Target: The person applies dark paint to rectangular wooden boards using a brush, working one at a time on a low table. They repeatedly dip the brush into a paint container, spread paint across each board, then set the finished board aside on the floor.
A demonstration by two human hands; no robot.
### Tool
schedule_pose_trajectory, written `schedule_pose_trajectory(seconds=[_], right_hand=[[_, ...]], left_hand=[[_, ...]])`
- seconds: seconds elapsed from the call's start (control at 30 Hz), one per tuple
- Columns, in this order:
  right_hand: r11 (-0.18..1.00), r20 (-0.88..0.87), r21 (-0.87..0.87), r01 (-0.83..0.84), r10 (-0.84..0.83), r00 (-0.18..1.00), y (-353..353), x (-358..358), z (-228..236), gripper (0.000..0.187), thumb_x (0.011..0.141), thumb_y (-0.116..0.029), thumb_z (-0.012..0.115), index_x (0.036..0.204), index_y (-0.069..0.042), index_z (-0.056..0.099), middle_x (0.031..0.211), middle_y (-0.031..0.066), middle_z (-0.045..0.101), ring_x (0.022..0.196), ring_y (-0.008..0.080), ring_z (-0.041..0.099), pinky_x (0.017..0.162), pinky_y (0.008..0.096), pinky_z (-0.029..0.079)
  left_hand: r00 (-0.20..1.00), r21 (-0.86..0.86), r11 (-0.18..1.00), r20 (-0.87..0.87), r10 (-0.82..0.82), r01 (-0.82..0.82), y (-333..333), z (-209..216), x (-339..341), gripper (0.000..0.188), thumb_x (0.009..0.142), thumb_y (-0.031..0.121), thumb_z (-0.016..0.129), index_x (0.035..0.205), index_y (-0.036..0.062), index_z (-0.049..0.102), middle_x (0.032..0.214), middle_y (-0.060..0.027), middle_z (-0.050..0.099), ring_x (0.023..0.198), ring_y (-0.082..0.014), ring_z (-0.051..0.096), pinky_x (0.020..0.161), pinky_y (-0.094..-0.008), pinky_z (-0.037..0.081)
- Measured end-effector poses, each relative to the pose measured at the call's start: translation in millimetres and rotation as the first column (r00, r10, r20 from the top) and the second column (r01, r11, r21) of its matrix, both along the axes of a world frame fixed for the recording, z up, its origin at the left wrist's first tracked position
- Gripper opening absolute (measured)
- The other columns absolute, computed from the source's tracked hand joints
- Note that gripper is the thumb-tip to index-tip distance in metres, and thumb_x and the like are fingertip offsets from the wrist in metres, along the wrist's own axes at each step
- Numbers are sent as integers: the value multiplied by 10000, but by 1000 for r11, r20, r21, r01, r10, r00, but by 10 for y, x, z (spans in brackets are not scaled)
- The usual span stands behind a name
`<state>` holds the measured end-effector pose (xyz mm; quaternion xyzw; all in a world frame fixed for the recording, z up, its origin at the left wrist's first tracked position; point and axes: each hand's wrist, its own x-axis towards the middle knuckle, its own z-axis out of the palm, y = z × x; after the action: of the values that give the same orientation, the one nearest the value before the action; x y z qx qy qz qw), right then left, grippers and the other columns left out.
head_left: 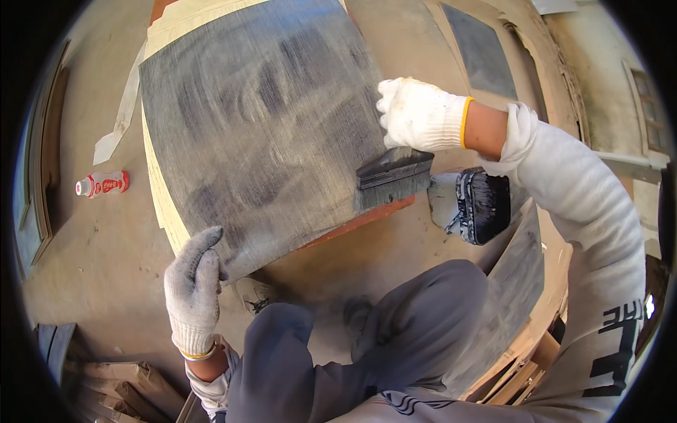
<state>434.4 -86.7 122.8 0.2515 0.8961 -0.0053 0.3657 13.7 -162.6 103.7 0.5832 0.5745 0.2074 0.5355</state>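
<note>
A large thin sheet (282, 134), streaked with dark grey over pale wood grain, lies on a stack of pale sheets (166, 211) in front of me. My right hand (427, 116), in a white knitted glove, is closed around a wide flat brush (395, 178). The brush's dark bristles hang over the sheet's near right edge, and its handle is hidden by the glove. My left hand (194, 289), in a glove with grey-stained fingertips, holds the sheet's near left corner between thumb and fingers.
Right of the stack stands a black tub (484, 206) coated with dark paint. A red-and-white plastic bottle (106, 183) lies on the floor at left. Another dark sheet (481, 51) lies at far right. Cardboard-wrapped bundles (134, 388) sit at lower left; my knees are close to the stack.
</note>
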Motion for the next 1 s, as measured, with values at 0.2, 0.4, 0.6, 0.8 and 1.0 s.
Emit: schedule_pose_trajectory(seconds=[0.2,0.4,0.6,0.8,1.0], right_hand=[[987,-501,153,-48,119,857,159,-715,-155,166,781,-226,658,660,-120,700,734,65,631,882,294,617,770,434,549],[998,-134,-4,-65,64,989,100,58,-87,129,787,-233,660,699,-187,743,845,20,698,951,283,604,845,422,537],[995,-581,95,-28,78,810,80,-213,-280,145,799,-241,659,709,-129,680,837,85,593,993,324,565,820,436,524],[996,-205,-9,-84,80,975,163,-42,-35,125,798,-233,677,787,-158,777,899,78,660,987,331,573,751,412,535],[991,-405,122,-59,104,908,80,-168,-162,146,824,-239,656,705,-173,708,828,64,623,959,309,578,779,411,514]], left_hand=[[999,-7,999,8,33,-33,-42,3,66,343,1041,123,537,1302,-47,680,766,-18,636,620,-53,531,556,-214,417],[995,-42,995,2,95,-95,-105,-22,-58,344,1043,111,527,1308,-47,677,765,-17,633,619,-51,534,553,-211,420],[999,-28,998,-8,49,-49,-78,-22,49,345,1052,124,522,1311,-44,675,755,-9,628,604,-46,527,541,-210,413],[997,-25,997,-6,71,-71,-96,-18,21,340,1054,127,525,1308,-42,676,751,-6,623,601,-47,523,539,-212,412],[995,-49,994,1,99,-98,-110,-26,14,334,1056,124,532,1306,-43,676,767,-10,622,617,-48,526,555,-212,419]])
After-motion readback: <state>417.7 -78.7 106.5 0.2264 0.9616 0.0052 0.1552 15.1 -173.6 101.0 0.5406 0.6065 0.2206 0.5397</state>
